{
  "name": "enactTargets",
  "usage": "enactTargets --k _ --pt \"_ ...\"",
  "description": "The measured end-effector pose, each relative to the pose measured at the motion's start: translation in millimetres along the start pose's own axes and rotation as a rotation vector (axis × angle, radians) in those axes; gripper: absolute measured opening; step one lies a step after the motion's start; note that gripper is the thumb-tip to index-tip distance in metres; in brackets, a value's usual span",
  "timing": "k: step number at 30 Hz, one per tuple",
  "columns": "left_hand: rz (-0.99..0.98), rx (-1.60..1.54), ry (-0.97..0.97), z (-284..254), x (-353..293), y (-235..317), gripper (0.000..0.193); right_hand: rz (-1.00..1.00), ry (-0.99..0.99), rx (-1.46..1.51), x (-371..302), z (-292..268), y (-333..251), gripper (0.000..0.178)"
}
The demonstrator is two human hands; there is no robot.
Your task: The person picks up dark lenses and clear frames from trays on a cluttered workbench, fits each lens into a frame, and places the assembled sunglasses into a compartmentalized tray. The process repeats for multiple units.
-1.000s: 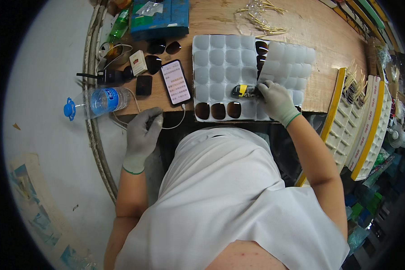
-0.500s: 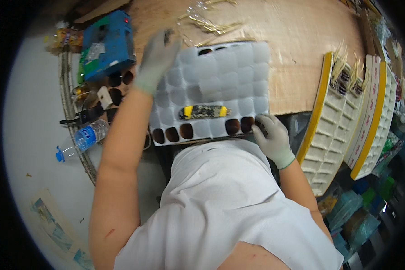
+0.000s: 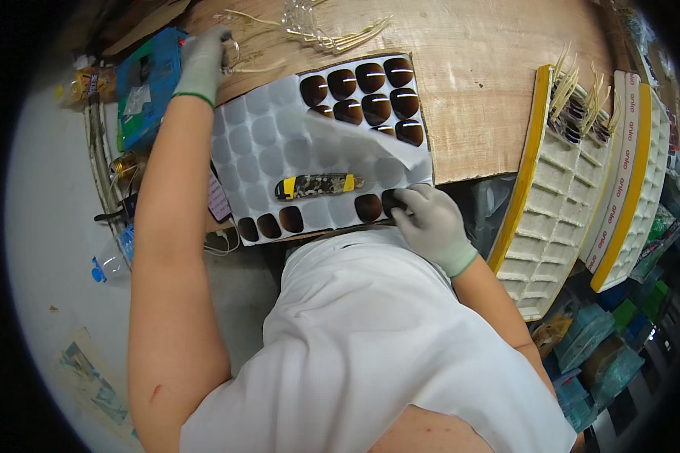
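Note:
Both of my hands wear pale gloves. My left hand [image 3: 205,62] is at the far left beside the blue box, its fingers closed on a clear glasses frame [image 3: 234,54] with a thin cream arm. My right hand [image 3: 435,226] is at the near right corner of a tray of dark brown lenses [image 3: 372,78], finger and thumb closed at the edge of a dark lens [image 3: 391,202]. A translucent white sheet [image 3: 340,145] covers many of the lenses, its right part raised and folded. A yellow-and-black utility knife [image 3: 319,186] lies on the sheet.
More clear frames with cream arms [image 3: 332,38] lie on the wooden table [image 3: 499,90] behind the tray. Two pale slotted racks [image 3: 545,226] stand at the right, one holding dark-lensed glasses [image 3: 579,121]. A blue box [image 3: 153,83] and a plastic bottle [image 3: 117,255] are at the left.
My left hand has moved left and away, off the tray's far left corner. The sheet's far right part has lifted, exposing rows of dark lenses. My right hand stays at the near right corner.

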State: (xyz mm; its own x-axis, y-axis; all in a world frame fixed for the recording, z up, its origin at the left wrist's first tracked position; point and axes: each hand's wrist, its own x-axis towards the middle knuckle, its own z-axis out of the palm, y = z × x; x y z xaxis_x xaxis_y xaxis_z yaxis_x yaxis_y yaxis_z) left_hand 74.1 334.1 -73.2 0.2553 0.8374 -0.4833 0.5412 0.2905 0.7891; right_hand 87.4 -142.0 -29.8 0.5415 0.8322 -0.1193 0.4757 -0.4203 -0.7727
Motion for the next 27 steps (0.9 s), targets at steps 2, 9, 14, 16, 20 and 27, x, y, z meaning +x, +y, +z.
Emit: enactTargets --k 2,9,14,16,20,27 --pt "0.226 -0.156 -0.112 -36 -34 4 0.019 -0.061 -0.038 -0.153 2 15 -10 0.017" --pt "0.560 0.241 -0.337 -182 -226 -50 0.027 0.142 -0.120 -0.505 5 56 -43 0.036" --pt "0.446 -0.103 -0.338 -233 -310 -110 0.029 0.242 -0.110 -0.708 -1 75 -56 0.038" --pt "0.493 -0.148 -0.308 -246 -317 -126 0.026 0.239 -0.070 -0.718 -1 79 -56 0.038" --pt "0.520 -0.308 -0.269 -268 -311 -142 0.023 0.252 -0.039 -0.668 6 81 -60 0.036" --pt "0.533 -0.290 -0.449 -280 -309 -135 0.022 0.118 -0.118 0.004 -20 54 -139 0.028"
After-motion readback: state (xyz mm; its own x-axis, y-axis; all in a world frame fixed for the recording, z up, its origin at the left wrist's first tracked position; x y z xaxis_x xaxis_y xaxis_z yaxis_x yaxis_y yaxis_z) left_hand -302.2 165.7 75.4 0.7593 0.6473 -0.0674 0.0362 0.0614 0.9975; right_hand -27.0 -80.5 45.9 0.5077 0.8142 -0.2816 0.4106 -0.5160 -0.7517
